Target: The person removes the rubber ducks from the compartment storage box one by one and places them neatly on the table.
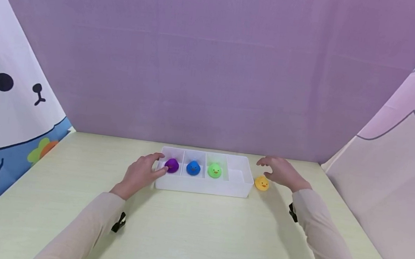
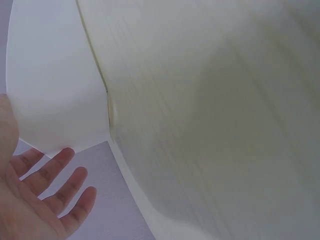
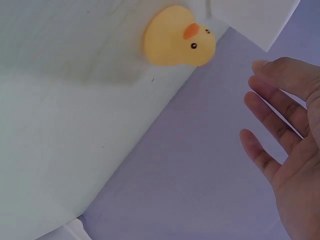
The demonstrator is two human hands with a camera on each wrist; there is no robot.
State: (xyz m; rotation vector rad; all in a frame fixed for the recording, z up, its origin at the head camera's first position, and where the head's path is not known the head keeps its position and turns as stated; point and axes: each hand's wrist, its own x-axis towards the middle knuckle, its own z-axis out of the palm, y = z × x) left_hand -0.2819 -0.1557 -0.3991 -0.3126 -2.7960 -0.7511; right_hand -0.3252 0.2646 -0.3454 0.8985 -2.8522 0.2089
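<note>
Toward the back of the table stands a white divided box (image 1: 201, 185). From left to right, its compartments hold a purple rubber duck (image 1: 172, 166), a blue rubber duck (image 1: 193, 168) and a green rubber duck (image 1: 214, 171); the rightmost compartment has no duck. My left hand (image 1: 141, 174) is at the box's left end, its fingers spread and loosely bent; whether it touches the wall I cannot tell. Just outside the right end sits a yellow rubber duck (image 1: 262, 183), also seen in the right wrist view (image 3: 175, 37). Behind it my right hand (image 1: 282, 173) hovers, fingers apart, holding nothing.
The pale wooden table (image 1: 196, 230) runs up to a purple cloth backdrop (image 1: 215, 62). Cartoon-printed cloths flank it, one on the left (image 1: 8, 124) and one on the right (image 1: 398, 177).
</note>
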